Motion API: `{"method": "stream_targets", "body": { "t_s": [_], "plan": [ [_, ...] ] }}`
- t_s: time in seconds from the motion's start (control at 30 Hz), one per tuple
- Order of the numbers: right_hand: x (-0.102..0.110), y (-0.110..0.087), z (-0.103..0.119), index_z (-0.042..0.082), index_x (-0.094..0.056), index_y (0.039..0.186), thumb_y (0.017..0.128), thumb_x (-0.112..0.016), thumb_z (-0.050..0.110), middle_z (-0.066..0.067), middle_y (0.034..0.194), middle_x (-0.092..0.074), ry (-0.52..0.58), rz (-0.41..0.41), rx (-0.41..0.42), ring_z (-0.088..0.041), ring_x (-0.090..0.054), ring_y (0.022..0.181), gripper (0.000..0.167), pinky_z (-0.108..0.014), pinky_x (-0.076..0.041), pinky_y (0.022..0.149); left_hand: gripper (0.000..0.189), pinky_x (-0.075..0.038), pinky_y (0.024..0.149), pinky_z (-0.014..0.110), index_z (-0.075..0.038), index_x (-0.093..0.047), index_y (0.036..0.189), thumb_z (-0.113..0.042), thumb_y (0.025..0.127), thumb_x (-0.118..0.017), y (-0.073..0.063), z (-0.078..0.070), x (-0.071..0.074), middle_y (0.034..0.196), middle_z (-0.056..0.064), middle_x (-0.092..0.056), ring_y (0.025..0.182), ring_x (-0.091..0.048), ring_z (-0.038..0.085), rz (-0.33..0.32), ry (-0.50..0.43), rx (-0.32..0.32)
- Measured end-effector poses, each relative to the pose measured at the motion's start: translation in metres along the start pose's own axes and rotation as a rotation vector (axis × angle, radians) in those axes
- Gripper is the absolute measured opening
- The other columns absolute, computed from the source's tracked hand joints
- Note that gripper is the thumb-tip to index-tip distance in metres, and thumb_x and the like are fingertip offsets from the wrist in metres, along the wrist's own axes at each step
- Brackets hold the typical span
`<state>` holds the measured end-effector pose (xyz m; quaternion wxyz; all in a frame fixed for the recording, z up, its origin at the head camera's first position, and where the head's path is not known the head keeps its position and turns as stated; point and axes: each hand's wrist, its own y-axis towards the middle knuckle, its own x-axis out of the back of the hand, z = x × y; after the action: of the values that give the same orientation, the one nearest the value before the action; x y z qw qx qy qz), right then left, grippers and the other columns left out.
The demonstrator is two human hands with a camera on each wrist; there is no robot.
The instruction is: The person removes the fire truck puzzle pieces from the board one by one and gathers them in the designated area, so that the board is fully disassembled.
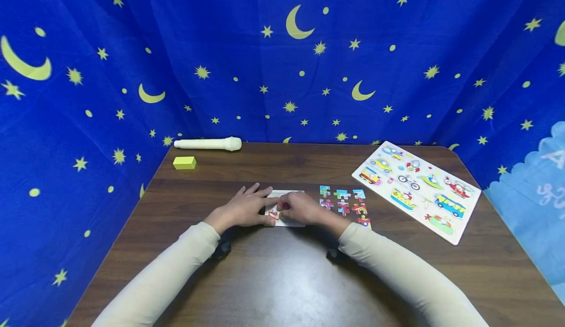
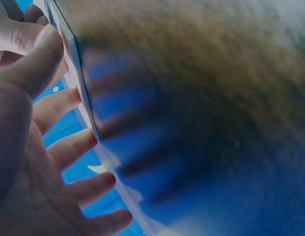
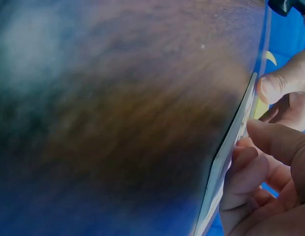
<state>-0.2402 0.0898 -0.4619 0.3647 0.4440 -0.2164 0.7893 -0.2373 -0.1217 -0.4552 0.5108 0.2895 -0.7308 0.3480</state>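
A small white puzzle board (image 1: 291, 222) lies flat near the middle of the table, and both hands are over it. My left hand (image 1: 244, 208) rests at its left side with the fingers spread; in the left wrist view, fingertips of this left hand (image 2: 49, 147) touch the board's edge (image 2: 78, 73). Curled over the board's middle, my right hand (image 1: 302, 208) pinches a jigsaw piece mostly hidden by the fingers. A printed jigsaw piece (image 1: 273, 215) shows on the board between the hands. In the right wrist view, the right thumb (image 3: 275, 140) is right at the board's face (image 3: 219, 172).
Several loose jigsaw pieces (image 1: 342, 208) lie in rows right of the board, partly behind the right wrist. A vehicle picture board (image 1: 419, 189) lies further right. At the back left are a white toy microphone (image 1: 207, 143) and a yellow block (image 1: 184, 163). A starry blue curtain (image 1: 247, 47) surrounds the table.
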Motion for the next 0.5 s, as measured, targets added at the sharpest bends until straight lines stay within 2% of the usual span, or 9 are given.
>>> {"method": "stream_targets", "body": {
  "t_s": [0.23,0.5],
  "plan": [
    [-0.0029,0.0037,0.0023,0.012,-0.069,0.083,0.08,-0.072,0.005,0.007,0.074,-0.064,0.051,0.005,-0.012,-0.006,-0.054,0.069,0.008,-0.024,-0.047,0.068,0.08,-0.017,0.118,0.07,-0.035,-0.04,0.157,-0.066,0.088,-0.067,-0.0002,-0.0002,0.0024,0.168,0.005,-0.027,0.154,-0.016,0.044,0.025,0.004,0.008],
    [-0.0003,0.0081,0.0015,0.013,-0.067,0.077,0.08,-0.069,0.003,0.008,0.07,-0.058,0.031,0.031,-0.003,-0.006,-0.052,0.066,0.011,-0.024,-0.045,0.066,0.086,-0.016,0.119,0.069,-0.032,-0.043,0.156,-0.069,0.084,-0.07,-0.0003,-0.0002,0.0,0.168,0.005,-0.027,0.154,-0.014,0.044,0.03,0.003,0.017]
  ]
}}
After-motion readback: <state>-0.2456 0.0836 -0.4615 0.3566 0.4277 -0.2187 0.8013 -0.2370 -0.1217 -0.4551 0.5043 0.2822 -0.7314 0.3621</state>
